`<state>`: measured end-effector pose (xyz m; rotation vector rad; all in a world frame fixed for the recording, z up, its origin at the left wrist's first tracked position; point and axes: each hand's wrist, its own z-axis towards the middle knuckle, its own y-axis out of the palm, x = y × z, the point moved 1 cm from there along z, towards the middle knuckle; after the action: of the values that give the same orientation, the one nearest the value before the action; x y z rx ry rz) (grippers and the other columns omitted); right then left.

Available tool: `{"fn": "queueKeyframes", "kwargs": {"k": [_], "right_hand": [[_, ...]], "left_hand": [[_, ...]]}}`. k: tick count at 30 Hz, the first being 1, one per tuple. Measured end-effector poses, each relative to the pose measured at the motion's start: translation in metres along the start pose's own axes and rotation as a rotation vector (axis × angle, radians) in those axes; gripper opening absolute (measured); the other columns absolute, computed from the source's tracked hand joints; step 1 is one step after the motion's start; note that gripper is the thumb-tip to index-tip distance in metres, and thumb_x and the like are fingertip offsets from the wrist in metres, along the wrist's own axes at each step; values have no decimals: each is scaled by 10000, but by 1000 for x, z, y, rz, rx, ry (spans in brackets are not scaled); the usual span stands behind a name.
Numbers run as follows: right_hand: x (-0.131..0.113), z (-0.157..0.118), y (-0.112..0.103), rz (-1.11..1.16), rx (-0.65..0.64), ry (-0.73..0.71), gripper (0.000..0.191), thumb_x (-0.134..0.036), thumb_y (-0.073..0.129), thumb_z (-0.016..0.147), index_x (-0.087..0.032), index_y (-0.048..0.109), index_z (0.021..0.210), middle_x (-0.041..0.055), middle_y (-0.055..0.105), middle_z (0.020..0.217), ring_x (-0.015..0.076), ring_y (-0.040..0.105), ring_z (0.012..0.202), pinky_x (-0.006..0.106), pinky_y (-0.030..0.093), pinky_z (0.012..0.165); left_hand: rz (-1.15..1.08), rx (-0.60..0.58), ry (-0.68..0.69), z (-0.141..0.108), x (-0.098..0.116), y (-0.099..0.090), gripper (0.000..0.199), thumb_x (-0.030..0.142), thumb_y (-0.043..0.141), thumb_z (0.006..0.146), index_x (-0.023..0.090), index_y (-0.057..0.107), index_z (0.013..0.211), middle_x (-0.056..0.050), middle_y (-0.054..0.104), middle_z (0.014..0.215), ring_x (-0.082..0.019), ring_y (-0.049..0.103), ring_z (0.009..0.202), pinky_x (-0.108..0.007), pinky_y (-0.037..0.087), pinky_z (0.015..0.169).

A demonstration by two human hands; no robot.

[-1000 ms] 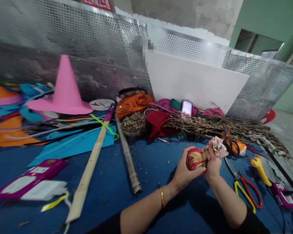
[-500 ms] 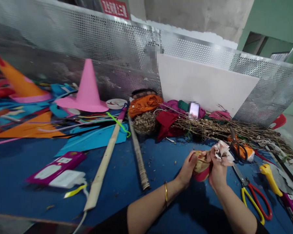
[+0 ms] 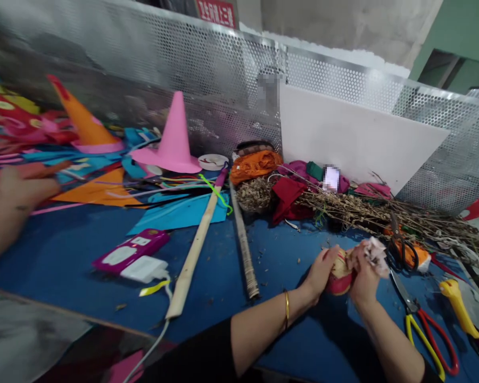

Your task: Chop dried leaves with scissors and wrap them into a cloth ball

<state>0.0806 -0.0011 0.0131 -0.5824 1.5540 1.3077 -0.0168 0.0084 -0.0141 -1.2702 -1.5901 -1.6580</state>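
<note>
Above the blue table (image 3: 219, 271), my left hand (image 3: 320, 272) is closed around one side of a small rounded gold-and-red bundle (image 3: 340, 282), which looks like a cloth pouch. My right hand (image 3: 365, 279) grips the bundle's other side. A pale pink crumpled piece (image 3: 377, 255), paper or cloth, sticks out of the top of my right fist; whether it joins the bundle is hidden by my fingers. Just right of that hand lie scissors (image 3: 413, 306) with one red and one yellow handle. Dark-handled scissors (image 3: 401, 244) rest behind them.
Dried plant stalks (image 3: 367, 210) run along the back. A wooden stick (image 3: 195, 250), a purple power strip (image 3: 131, 250) and a pink cone hat (image 3: 176, 138) are to the left. Another person's hand (image 3: 22, 197) reaches in from the left edge. A yellow-handled tool (image 3: 459, 306) lies right.
My view has swung left, so the table's things sit further right. The other person's hand now shows more. Both my hands keep hold of the bundle, and the pale piece has shifted slightly.
</note>
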Motion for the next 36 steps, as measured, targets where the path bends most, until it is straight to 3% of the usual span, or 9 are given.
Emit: {"fn": "queueKeyframes", "kwargs": {"k": [2, 6, 9, 12, 16, 19, 27, 32, 36], "right_hand": [[-13, 11, 5, 116, -21, -44, 336, -405, 713, 726, -226, 429, 732, -127, 309, 498, 43, 286, 406, 218, 336, 479], [-26, 21, 5, 289, 11, -40, 347, -347, 724, 738, -215, 404, 725, -124, 353, 541, 20, 238, 379, 191, 286, 422], [-23, 16, 4, 265, 0, -3, 370, -378, 714, 750, -215, 385, 710, -128, 313, 516, 26, 231, 371, 194, 270, 405], [-15, 4, 7, 269, -8, -9, 376, -369, 705, 765, -215, 369, 697, -127, 288, 498, 34, 234, 378, 195, 256, 402], [-8, -2, 9, 291, 81, -46, 313, -311, 731, 739, -214, 435, 760, -118, 334, 540, 31, 244, 408, 169, 254, 401], [-6, 2, 8, 310, 140, -33, 295, -270, 755, 718, -221, 493, 843, -111, 404, 611, 19, 249, 423, 140, 262, 397], [-11, 3, 14, 250, -48, -43, 258, -389, 729, 756, -220, 538, 797, -59, 546, 651, 94, 548, 605, 240, 483, 633], [-20, 3, 3, 336, -131, 133, 261, -401, 713, 767, -205, 541, 751, -154, 295, 398, 15, 237, 313, 241, 497, 627], [-21, -5, -2, 331, -82, 135, 341, -429, 752, 705, -209, 493, 684, -119, 389, 448, 25, 279, 328, 195, 431, 462]], "left_hand": [[144, -42, 135, -2, 4, 0, 623, 650, 586, 736, 135, 537, 1084, -103, 663, 1019, -231, 616, 955, -385, 461, 897], [519, -105, 493, -11, 14, 2, 1090, 505, 874, 386, 187, 395, 1313, -148, 488, 1322, -315, 473, 1196, -474, 335, 1055], [580, -54, 578, -15, 15, 4, 907, 376, 868, 455, 197, 449, 1239, -112, 539, 1206, -286, 525, 1102, -449, 394, 1000], [514, 36, 567, -17, 11, 6, 602, 292, 763, 587, 190, 497, 1116, -62, 575, 1028, -227, 562, 959, -381, 453, 899], [420, 54, 459, -13, 9, 6, 432, 278, 692, 625, 182, 516, 1007, -25, 575, 900, -179, 553, 829, -313, 461, 790], [303, -8, 350, -6, 10, 4, 393, 299, 683, 641, 177, 514, 974, 6, 565, 813, -142, 527, 733, -272, 446, 714], [-83, -141, 236, 6, 9, -4, 439, 385, 750, 604, 156, 546, 917, -15, 588, 832, -160, 546, 781, -297, 431, 767], [-244, -246, 173, -2, 11, 2, 435, 388, 751, 630, 164, 565, 954, -31, 610, 851, -168, 573, 795, -304, 443, 773], [-370, -328, 1, -5, 14, 1, 372, 404, 724, 635, 149, 598, 875, -21, 609, 790, -146, 580, 741, -274, 456, 745]]}}
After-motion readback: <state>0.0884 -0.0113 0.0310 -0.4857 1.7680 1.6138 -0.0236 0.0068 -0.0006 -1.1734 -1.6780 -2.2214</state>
